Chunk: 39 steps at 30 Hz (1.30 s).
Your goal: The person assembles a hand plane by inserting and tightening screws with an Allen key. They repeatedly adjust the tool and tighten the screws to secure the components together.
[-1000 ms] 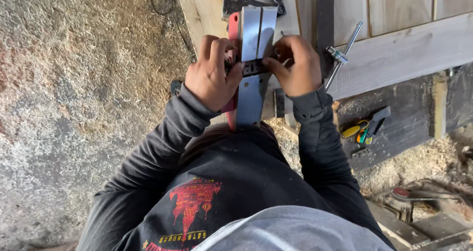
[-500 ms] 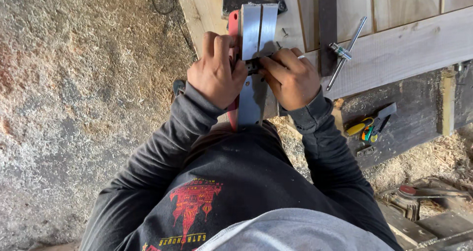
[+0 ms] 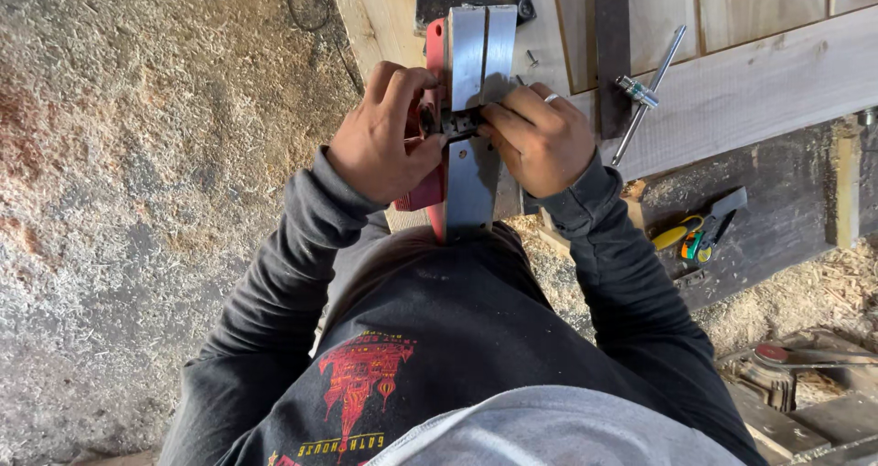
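Note:
An electric planer (image 3: pixel 468 178) with a red body lies upside down, its grey metal sole facing up and its near end against my torso. My left hand (image 3: pixel 382 146) grips its red side, thumb and fingers at the dark cutter slot (image 3: pixel 455 121) across the middle of the sole. My right hand (image 3: pixel 541 139), a ring on one finger, pinches the same dark cutter part from the right. What the fingertips hold there is hidden.
Pale wooden planks (image 3: pixel 750 82) form the bench ahead, with a metal T-handle wrench (image 3: pixel 646 91) lying on them. A yellow-handled tool (image 3: pixel 688 237) rests on a dark board at the right. Sawdust covers the floor (image 3: pixel 137 201) on the left; a cable (image 3: pixel 311 9) trails there.
My right hand has shifted slightly down and in over the cutter slot. The left hand keeps its grip and the planer stays where it was.

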{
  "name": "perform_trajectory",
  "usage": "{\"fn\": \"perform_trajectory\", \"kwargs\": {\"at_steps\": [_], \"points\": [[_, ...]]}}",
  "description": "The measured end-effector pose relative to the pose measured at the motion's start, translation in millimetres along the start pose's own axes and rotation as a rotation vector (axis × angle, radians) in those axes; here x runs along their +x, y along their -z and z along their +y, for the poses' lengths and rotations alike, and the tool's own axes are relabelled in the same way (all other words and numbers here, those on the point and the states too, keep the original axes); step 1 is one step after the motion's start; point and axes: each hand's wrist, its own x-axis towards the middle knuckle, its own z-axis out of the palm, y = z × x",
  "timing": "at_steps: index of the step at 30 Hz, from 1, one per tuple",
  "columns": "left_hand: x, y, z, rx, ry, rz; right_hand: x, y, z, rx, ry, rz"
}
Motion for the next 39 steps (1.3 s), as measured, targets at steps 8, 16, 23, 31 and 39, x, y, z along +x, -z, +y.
{"fn": "perform_trajectory", "kwargs": {"at_steps": [8,16,23,31,39], "points": [[1.4,4.6,-5.2,-0.015,-0.076,0.003,-2.2,1.4,11.3,0.158,-0.008,-0.07],[-7.2,0.4,10.0,0.297,-0.23,0.189,-6.2,2.4,15.1,0.21,0.004,-0.028],[-10.1,-31.1,16.0,0.16,-0.135,0.304,-49.1,-1.5,13.7,0.39,-0.437,0.325],[-10.1,-51.6,3.7,0.168,-0.109,0.317,-125.5,-20.5,29.7,0.882,-0.998,0.469],[-22.0,-57.2,-9.9,0.134,-0.11,0.29,-169.5,-49.2,-16.9,0.382,-0.962,0.162]]}}
